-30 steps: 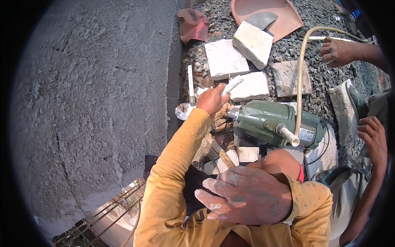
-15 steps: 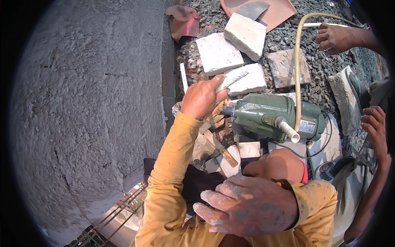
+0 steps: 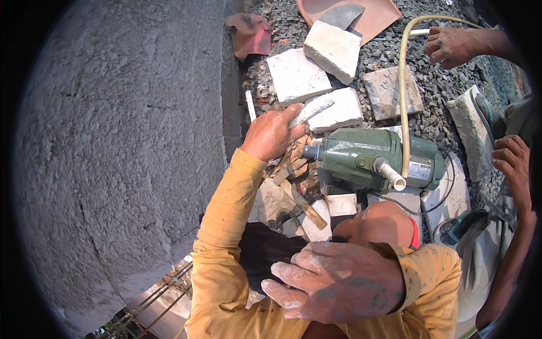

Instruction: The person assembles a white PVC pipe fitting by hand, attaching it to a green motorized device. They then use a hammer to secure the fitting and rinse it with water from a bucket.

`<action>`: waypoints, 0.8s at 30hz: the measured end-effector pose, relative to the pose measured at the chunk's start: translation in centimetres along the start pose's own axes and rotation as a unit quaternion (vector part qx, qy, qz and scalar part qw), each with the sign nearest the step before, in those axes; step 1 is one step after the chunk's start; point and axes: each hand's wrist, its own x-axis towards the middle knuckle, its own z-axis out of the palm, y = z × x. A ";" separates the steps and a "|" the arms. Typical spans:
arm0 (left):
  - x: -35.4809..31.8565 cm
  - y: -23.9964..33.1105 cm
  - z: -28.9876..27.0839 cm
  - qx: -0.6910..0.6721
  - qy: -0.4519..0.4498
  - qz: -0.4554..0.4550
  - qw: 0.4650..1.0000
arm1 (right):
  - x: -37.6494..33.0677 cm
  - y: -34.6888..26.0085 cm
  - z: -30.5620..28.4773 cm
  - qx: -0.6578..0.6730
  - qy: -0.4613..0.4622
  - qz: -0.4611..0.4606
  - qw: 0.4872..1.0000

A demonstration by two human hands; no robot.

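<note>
Closest in, the person's right hand (image 3: 339, 285) hangs back-up with fingers loosely bent and apart, nothing seen in them, the palm hidden. Just beyond its fingers lies a wooden-handled tool (image 3: 310, 212); a careless step could tip it.

Farther out, the left hand (image 3: 270, 134) pinches a whitish, crusted, stick-like piece (image 3: 313, 111) between thumb and fingers at one end, its far end poking out to the right. Held so, it could twist loose, or the crust could crumble.

Right of the left hand, a green metal motor pump (image 3: 361, 158) lies with its grey spout near those fingers; a slip could scrape knuckles or drop grit there. Past both hands, a rough white slab (image 3: 332, 51) overlaps another, so a knock might slide it.
</note>
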 end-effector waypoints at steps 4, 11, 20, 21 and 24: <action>0.2 4.4 -4.4 0.030 0.079 0.103 0.991 | 0.5 0.8 -0.5 -0.005 -0.014 0.024 1.000; -0.3 -3.2 4.9 0.021 0.027 -0.034 0.999 | 0.8 -0.9 0.2 0.029 0.005 -0.027 0.999; -0.3 -2.6 5.2 0.024 0.002 -0.046 0.999 | 1.9 -0.6 -1.9 -0.032 -0.059 0.020 0.998; -0.7 -4.1 7.5 0.023 -0.023 -0.073 0.997 | 1.9 -0.9 -2.0 -0.034 -0.052 0.014 0.998; -0.6 -5.7 9.0 0.011 0.000 -0.103 0.995 | 1.3 -1.4 -2.8 -0.044 -0.068 0.016 0.997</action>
